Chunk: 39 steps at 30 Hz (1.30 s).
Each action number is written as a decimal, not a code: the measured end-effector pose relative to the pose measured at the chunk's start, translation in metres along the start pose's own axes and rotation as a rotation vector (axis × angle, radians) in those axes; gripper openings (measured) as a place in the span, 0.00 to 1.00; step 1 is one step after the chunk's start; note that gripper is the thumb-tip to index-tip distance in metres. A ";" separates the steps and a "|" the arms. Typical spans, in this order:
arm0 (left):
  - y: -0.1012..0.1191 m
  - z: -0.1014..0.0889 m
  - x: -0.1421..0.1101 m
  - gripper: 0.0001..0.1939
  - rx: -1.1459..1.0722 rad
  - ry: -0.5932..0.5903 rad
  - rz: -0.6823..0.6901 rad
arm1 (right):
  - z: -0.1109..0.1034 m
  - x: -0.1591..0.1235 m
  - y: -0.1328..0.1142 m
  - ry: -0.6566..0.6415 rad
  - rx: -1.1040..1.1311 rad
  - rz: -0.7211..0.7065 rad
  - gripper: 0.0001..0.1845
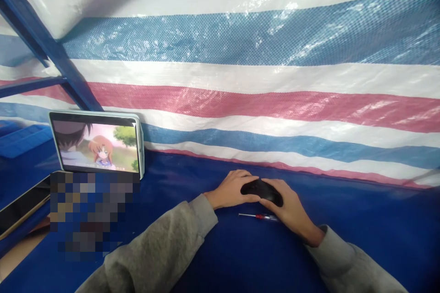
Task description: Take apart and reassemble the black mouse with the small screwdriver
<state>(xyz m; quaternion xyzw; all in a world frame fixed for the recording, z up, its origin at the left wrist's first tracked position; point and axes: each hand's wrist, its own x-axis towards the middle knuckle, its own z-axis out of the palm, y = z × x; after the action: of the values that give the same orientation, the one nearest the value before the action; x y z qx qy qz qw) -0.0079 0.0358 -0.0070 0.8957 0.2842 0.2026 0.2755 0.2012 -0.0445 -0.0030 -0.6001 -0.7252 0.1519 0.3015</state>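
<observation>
A black computer mouse [263,191] is held between both hands above the dark blue table surface. My left hand [234,190] grips its left end, fingers over the far side and thumb along the near side. Round the right end curls my right hand [288,206], its thumb on the near edge. Just below the mouse lies a small screwdriver [259,216] with a thin metal shaft, a red collar and a clear handle; its right end is partly covered by my right hand. The underside of the mouse is hidden.
To the left a tablet [98,144] in a pale case stands upright, playing a cartoon. A phone [27,203] lies beside a pixelated patch. Blue plastic trays [25,139] and a blue metal frame [51,50] are farther left. A striped plastic sheet [257,100] hangs behind.
</observation>
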 end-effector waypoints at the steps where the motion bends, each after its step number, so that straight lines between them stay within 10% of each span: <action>1: -0.001 -0.001 0.000 0.35 -0.009 -0.017 0.003 | 0.001 -0.001 0.001 0.001 0.002 -0.015 0.27; 25: -0.002 0.000 0.000 0.45 -0.044 -0.004 0.029 | -0.003 -0.002 0.005 0.074 0.066 -0.166 0.26; 39: 0.008 -0.005 -0.003 0.24 -0.061 0.154 -0.075 | 0.004 0.003 0.008 0.171 0.136 0.005 0.22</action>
<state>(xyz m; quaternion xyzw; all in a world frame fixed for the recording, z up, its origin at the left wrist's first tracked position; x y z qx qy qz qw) -0.0093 0.0304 0.0016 0.8574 0.3315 0.2691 0.2874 0.2048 -0.0391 -0.0097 -0.5907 -0.6835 0.1496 0.4019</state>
